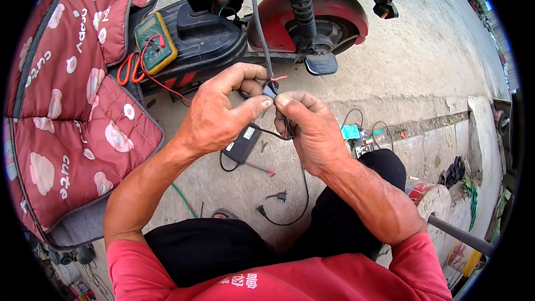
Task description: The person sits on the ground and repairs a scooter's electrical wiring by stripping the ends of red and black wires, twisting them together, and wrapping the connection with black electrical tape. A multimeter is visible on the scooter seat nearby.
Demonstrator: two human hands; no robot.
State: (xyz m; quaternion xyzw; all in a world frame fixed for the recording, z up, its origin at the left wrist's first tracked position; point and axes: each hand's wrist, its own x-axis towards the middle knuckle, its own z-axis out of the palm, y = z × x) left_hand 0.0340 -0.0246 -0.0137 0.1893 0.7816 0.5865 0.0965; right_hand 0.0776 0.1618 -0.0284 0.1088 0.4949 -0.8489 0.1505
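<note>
A grey cable (258, 19) hangs down from the top of the view between my hands. At its lower end is a small grey-and-black piece (270, 90), a connector or wrapped joint, with a short red strand beside it. The curled fingers of my left hand (220, 111) close around this end, thumb pointing at it. My right hand (315, 134) pinches a black cord (286, 125) just below, bunched against the fingers. My fingertips hide part of where cable and cord meet.
An electric scooter (206, 36) stands ahead, with a yellow-green multimeter (155, 43) on its footboard. A red quilted cover (72, 100) drapes at left. On the concrete lie a black power adapter (241, 144), a plug (277, 195) and a circuit board (363, 144).
</note>
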